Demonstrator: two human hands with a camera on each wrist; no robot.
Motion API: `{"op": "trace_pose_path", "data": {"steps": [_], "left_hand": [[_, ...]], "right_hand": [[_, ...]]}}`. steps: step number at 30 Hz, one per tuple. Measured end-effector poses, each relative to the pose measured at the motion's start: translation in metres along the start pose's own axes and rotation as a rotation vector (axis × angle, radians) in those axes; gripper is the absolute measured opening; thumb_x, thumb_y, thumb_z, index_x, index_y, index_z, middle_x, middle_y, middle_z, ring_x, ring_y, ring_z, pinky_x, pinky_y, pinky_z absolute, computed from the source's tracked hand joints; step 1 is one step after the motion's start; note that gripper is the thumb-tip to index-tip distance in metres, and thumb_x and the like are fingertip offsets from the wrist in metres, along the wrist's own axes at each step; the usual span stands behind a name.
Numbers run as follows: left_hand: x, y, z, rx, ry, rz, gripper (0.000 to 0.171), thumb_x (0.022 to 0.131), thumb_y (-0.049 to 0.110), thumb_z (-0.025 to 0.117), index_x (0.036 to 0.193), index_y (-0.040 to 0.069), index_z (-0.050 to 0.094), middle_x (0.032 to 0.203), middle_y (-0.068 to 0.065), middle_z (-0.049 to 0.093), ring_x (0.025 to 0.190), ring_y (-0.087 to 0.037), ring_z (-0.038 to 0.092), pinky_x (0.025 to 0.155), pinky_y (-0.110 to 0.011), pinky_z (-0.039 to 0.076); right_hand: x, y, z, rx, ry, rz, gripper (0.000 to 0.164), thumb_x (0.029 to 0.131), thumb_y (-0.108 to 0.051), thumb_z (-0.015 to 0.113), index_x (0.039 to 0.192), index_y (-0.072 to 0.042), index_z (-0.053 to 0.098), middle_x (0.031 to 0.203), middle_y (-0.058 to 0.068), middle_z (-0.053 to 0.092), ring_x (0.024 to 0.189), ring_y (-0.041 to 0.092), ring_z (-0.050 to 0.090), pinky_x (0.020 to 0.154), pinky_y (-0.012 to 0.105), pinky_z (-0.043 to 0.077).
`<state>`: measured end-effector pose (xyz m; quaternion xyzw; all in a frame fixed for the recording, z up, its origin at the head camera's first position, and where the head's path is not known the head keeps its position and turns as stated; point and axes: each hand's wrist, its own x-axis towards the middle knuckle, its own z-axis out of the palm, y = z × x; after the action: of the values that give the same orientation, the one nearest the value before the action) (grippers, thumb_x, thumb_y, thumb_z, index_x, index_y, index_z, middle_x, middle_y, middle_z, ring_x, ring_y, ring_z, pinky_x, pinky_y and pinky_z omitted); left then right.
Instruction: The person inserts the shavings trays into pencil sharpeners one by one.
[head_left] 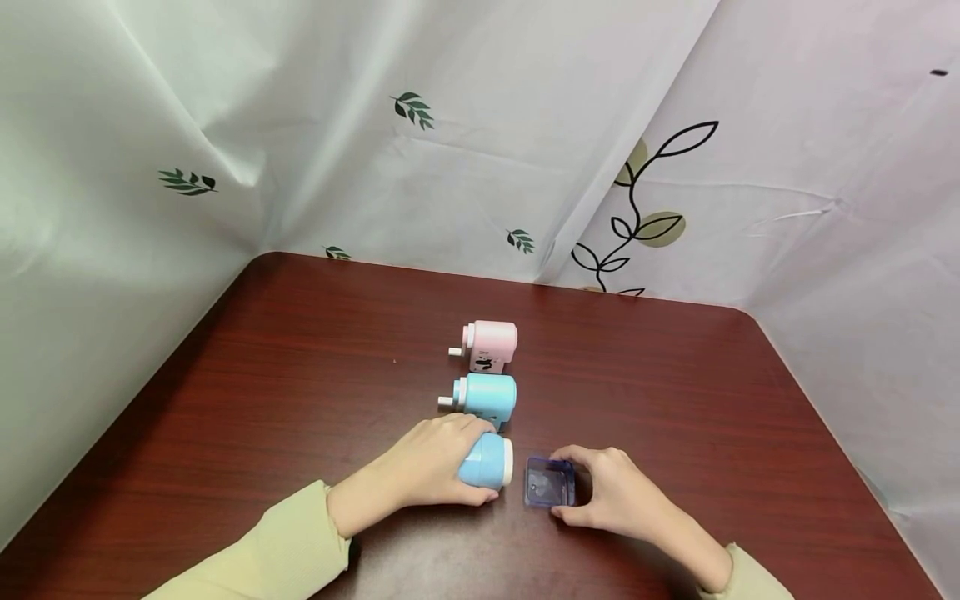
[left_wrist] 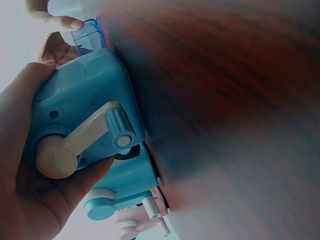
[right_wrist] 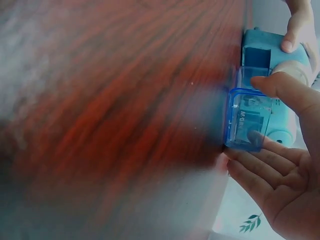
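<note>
My left hand (head_left: 442,458) grips a blue hand-crank pencil sharpener (head_left: 486,461), thumb on one side and fingers on the other. Its cream crank arm (left_wrist: 90,131) with a ribbed blue knob faces the left wrist camera. A rectangular slot (right_wrist: 257,57) shows low in its body in the right wrist view. Just to its right, my right hand (head_left: 618,492) holds a clear blue shavings drawer (head_left: 550,483) between thumb and fingers, its hollow side up, apart from the sharpener. A second light-blue sharpener (head_left: 491,395) stands right behind the gripped one, partly covered by my left hand.
A pink sharpener (head_left: 495,340) with a white handle stands behind the second blue one, so the sharpeners form a row. They stand on a dark red wood-grain table (head_left: 337,333). White leaf-patterned sheeting (head_left: 465,192) hangs behind and beside the table.
</note>
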<state>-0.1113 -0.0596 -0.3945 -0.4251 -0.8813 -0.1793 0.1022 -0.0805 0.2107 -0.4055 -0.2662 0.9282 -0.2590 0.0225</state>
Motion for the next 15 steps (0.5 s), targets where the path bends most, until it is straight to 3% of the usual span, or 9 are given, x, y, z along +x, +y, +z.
{"op": "trace_pose_path", "data": {"steps": [15], "left_hand": [[-0.0007, 0.0008, -0.0011, -0.001, -0.007, -0.01, 0.064, 0.066, 0.052, 0.069, 0.11, 0.008, 0.055, 0.098, -0.003, 0.061, 0.089, -0.014, 0.057, 0.072, -0.031, 0.05]], "right_hand": [[0.0017, -0.0033, 0.0022, 0.0, 0.024, -0.018, 0.047, 0.065, -0.035, 0.078, 0.103, -0.016, 0.059, 0.076, -0.011, 0.061, 0.06, 0.0, 0.05, 0.055, 0.017, 0.042]]}}
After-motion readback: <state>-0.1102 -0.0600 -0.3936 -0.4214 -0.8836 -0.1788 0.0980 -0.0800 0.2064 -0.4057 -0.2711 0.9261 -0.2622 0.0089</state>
